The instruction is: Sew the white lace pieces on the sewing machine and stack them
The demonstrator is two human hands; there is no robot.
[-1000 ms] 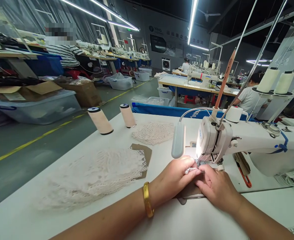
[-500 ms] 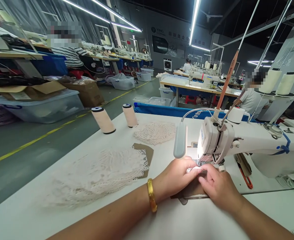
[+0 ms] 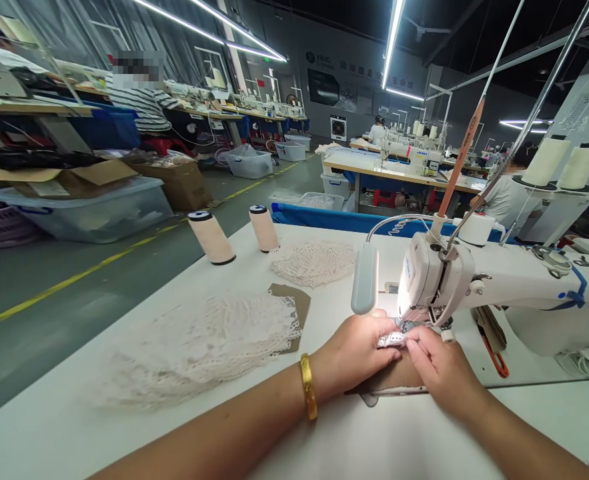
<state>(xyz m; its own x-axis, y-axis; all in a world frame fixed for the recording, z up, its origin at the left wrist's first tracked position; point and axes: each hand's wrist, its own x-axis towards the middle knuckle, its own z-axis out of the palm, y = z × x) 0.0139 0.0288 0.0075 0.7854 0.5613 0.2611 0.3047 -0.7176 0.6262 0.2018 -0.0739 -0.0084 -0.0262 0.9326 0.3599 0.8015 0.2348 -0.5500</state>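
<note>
Looking at the needle area, we've got both hands crowded right up against the sewing machine [image 3: 474,287] head, and the small lace piece [image 3: 391,340] is sitting between them just in front of the presser foot. The left hand [image 3: 357,353] has its grip curled down on the left end of the lace, and the right hand [image 3: 441,370] is pinching the right end with thumb and fingertip pressed together. Compared with a second ago, the hands have crept a touch closer in under the machine head and the lace shows a bit more between the fingers, so we'd guess it's being fed along the seam rather than just lined up. A brown card piece [image 3: 399,381] lies flat under both hands on the bench [image 3: 124,433]. Off to the left there's a bigger lace pile [image 3: 209,340], another lace bundle [image 3: 314,262] further back, and two thread cones [image 3: 212,238] standing near the far edge.
</note>
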